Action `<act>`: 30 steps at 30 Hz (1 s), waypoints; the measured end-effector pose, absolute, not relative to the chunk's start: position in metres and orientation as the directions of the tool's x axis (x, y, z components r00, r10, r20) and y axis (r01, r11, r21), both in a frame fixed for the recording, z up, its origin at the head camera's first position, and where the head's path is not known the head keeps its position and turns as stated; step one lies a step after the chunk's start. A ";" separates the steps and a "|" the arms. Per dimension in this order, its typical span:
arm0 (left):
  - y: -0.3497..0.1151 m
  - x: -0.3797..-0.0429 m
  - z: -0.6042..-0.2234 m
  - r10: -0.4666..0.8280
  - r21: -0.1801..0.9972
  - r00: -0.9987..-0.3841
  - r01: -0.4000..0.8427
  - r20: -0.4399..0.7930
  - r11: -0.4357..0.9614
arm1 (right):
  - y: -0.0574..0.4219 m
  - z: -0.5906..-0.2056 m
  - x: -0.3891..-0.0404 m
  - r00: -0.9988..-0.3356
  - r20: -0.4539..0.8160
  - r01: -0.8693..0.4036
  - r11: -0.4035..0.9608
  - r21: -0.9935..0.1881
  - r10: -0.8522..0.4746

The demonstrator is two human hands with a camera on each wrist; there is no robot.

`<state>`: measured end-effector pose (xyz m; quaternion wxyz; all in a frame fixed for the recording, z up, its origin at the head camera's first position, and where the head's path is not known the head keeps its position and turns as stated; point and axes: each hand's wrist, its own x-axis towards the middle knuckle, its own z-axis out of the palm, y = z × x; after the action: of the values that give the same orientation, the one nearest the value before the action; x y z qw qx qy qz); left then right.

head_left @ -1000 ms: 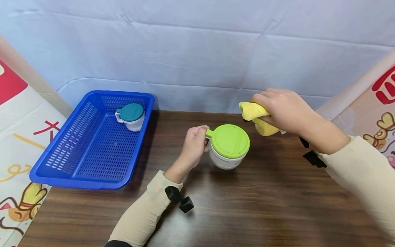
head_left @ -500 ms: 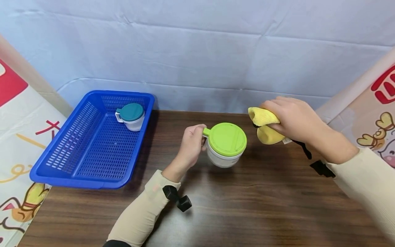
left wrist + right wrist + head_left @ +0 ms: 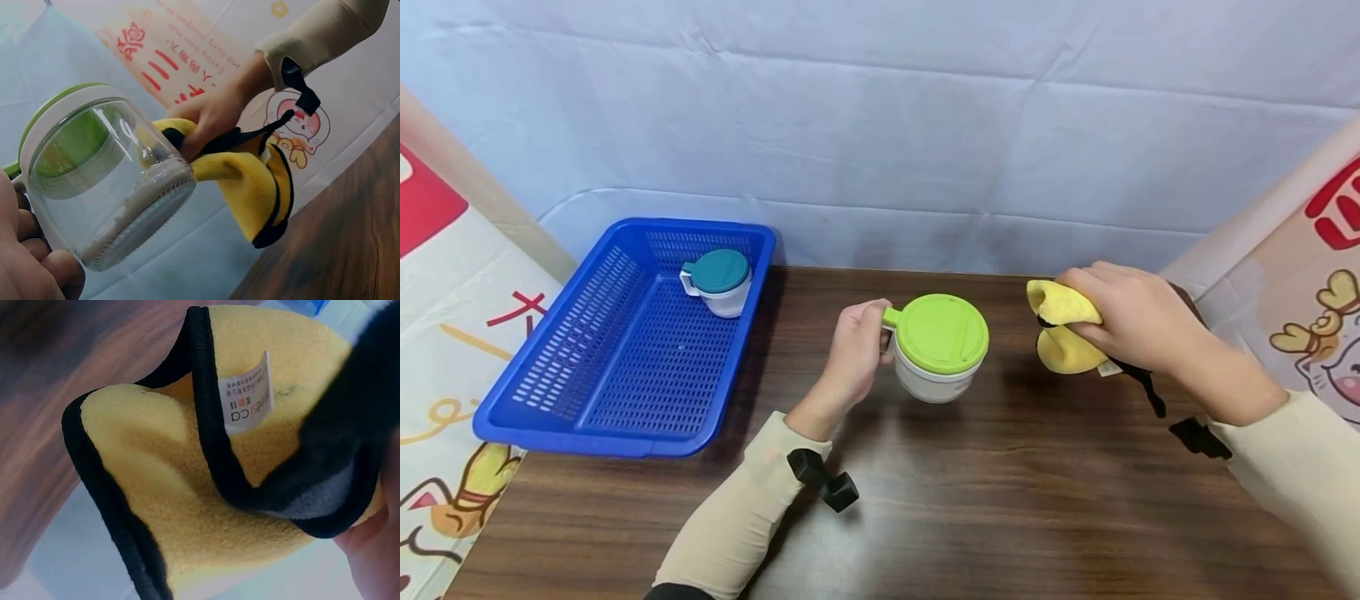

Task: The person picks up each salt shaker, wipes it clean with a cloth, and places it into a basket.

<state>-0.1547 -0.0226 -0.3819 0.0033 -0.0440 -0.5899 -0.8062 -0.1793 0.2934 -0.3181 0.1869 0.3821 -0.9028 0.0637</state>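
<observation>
My left hand [image 3: 850, 350] grips the handle of a clear glass seasoning jar [image 3: 106, 181] with a light green lid [image 3: 943, 333]. Held above the dark wood table, the jar shows its ridged base in the left wrist view. To its right, my right hand [image 3: 1135, 317] holds a folded yellow cloth [image 3: 1067, 350] with black edging, apart from the jar in the head view. A small white label [image 3: 247, 394] and a dark strap show on the cloth in the right wrist view.
A blue plastic basket [image 3: 602, 443] stands at the left of the table [image 3: 1000, 517]. Inside, at its back right corner, sits a similar jar with a teal lid [image 3: 721, 271]. A pale cloth backdrop [image 3: 880, 133] hangs behind, with printed sheets at both sides.
My right hand has moved right and nearer to me with the cloth, away from the jar. My left hand and the jar have shifted slightly left.
</observation>
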 end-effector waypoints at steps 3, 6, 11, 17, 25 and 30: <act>-0.025 -0.154 -0.382 0.036 0.952 -0.997 0.052 0.066 -0.301 | 0.300 -0.325 -0.177 -0.660 0.369 -0.698 0.716 0.019 -0.654; -0.026 -0.154 -0.383 0.025 0.952 -0.998 0.046 0.056 -0.302 | 0.307 -0.331 -0.175 -0.672 0.357 -0.689 0.725 0.022 -0.649; -0.029 -0.154 -0.386 0.020 0.950 -0.998 0.044 0.053 -0.309 | 0.320 -0.347 -0.173 -0.674 0.350 -0.685 0.728 0.033 -0.651; -0.031 -0.155 -0.388 0.034 0.947 -0.997 0.061 0.076 -0.316 | 0.330 -0.373 -0.167 -0.692 0.338 -0.679 0.734 -0.008 -0.637; -0.033 -0.154 -0.386 0.043 0.940 -0.994 0.082 0.102 -0.332 | 0.344 -0.402 -0.157 -0.758 0.309 -0.625 0.775 -0.091 -0.575; -0.033 -0.153 -0.386 0.050 0.936 -0.993 0.083 0.106 -0.341 | 0.353 -0.419 -0.152 -0.806 0.249 -0.583 0.792 -0.180 -0.537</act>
<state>-0.1535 -0.0328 -0.3864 0.0099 -0.0581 -0.5740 -0.8167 -0.1522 0.3528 -0.4188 0.0928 0.2973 -0.9421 0.1247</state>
